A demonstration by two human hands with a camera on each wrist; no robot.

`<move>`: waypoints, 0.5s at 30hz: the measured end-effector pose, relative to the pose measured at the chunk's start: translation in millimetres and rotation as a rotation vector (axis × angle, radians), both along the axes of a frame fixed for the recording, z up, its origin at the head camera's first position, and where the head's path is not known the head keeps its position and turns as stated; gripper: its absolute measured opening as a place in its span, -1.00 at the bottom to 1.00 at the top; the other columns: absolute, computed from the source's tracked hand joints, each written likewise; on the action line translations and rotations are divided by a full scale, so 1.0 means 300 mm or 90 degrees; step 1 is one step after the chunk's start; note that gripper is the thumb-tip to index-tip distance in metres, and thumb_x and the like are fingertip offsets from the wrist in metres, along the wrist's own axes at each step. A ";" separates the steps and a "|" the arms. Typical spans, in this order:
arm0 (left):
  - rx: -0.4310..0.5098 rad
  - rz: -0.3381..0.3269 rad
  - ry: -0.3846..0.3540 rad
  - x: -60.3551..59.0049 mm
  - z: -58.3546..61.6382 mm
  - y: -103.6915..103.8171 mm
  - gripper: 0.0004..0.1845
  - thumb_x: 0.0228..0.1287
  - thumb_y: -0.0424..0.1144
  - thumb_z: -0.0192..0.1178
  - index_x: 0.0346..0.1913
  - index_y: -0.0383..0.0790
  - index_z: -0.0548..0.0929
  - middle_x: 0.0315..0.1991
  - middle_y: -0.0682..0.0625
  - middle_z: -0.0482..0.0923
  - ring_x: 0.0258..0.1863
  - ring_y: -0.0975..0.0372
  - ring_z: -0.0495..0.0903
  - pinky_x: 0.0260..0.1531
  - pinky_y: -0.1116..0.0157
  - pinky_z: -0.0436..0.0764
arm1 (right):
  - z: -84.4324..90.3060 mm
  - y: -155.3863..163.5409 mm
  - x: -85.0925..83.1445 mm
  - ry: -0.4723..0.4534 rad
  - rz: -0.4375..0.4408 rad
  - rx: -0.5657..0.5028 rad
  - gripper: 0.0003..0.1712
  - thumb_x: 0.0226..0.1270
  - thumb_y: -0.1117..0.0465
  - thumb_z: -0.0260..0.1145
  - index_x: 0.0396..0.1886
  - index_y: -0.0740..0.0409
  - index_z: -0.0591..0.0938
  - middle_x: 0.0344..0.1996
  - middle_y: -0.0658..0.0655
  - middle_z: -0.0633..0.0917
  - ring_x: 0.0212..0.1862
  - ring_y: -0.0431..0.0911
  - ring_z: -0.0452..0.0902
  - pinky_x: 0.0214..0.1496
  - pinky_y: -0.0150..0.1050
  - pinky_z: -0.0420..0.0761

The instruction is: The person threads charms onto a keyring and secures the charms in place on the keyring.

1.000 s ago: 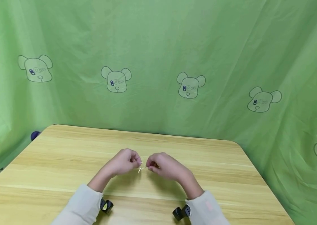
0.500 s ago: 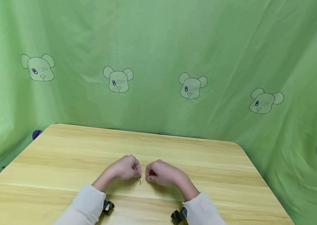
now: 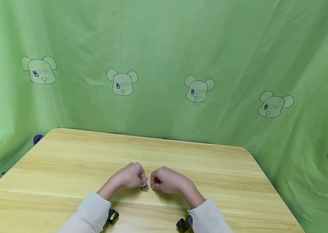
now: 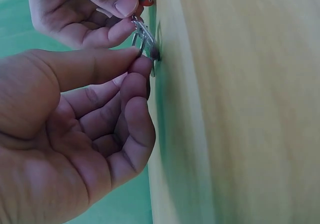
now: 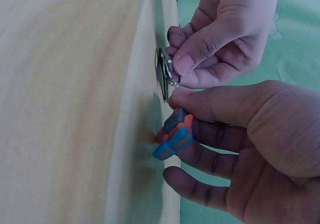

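Over the middle of the table my left hand (image 3: 131, 175) pinches a shiny metal key ring (image 4: 141, 40) between thumb and forefinger. Flat metal pieces (image 5: 163, 79) hang from this ring, close to the tabletop. My right hand (image 3: 168, 180) faces it a short gap away, its thumb and forefinger pinching the small chain (image 5: 176, 84) joined to the ring. Below those fingertips in the right wrist view dangles a small orange and blue figure (image 5: 174, 136), a keychain charm. In the left wrist view the right hand partly hides the figure. The other fingers of both hands are loosely curled.
The wood-grain table (image 3: 210, 161) has rounded far corners. Behind it hangs a green curtain (image 3: 158, 38) printed with bear heads. A dark round object (image 3: 37, 139) shows past the table's far left corner. Black wrist cameras (image 3: 112, 216) sit at both cuffs.
Both hands have come down and nearer to me, most of it in the first half second. The metal pieces at the left fingertips have turned and look darker; both grips stay.
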State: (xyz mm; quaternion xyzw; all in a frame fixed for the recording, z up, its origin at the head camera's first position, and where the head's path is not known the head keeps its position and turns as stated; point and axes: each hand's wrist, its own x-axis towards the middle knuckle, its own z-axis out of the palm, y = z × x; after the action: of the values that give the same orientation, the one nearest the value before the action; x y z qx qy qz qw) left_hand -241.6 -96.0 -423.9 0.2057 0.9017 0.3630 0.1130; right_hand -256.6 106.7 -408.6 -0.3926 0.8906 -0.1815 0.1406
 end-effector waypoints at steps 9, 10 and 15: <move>-0.016 0.007 0.006 0.004 0.002 0.006 -0.87 0.07 -0.49 0.42 -0.50 -0.22 0.73 -0.56 0.10 0.64 -0.54 0.24 0.52 -0.48 0.32 0.52 | -0.001 -0.005 0.001 0.008 0.000 0.020 -0.85 0.35 0.34 0.41 -0.40 0.06 0.64 -0.51 -0.17 0.56 -0.45 -0.32 0.44 -0.32 -0.42 0.54; -0.019 0.008 0.006 0.005 0.002 0.008 -0.87 0.06 -0.49 0.43 -0.50 -0.22 0.73 -0.57 0.10 0.64 -0.54 0.24 0.52 -0.48 0.31 0.52 | -0.001 -0.004 0.001 0.006 0.000 0.022 -0.85 0.35 0.34 0.41 -0.40 0.06 0.64 -0.52 -0.17 0.56 -0.46 -0.32 0.44 -0.33 -0.42 0.54; -0.038 0.014 0.010 0.012 0.008 0.010 -0.84 0.05 -0.45 0.49 -0.51 -0.20 0.70 -0.58 0.11 0.60 -0.54 0.24 0.51 -0.45 0.31 0.52 | 0.003 0.002 0.002 -0.018 -0.007 0.013 -0.84 0.36 0.34 0.41 -0.40 0.06 0.63 -0.54 -0.14 0.59 -0.51 -0.32 0.46 -0.37 -0.42 0.55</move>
State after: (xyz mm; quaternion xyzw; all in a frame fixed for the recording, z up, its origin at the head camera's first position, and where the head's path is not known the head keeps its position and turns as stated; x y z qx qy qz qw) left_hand -238.1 -93.1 -421.6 0.1952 0.9152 0.3355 0.1082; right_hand -256.1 107.3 -407.6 -0.3839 0.8924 -0.1787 0.1560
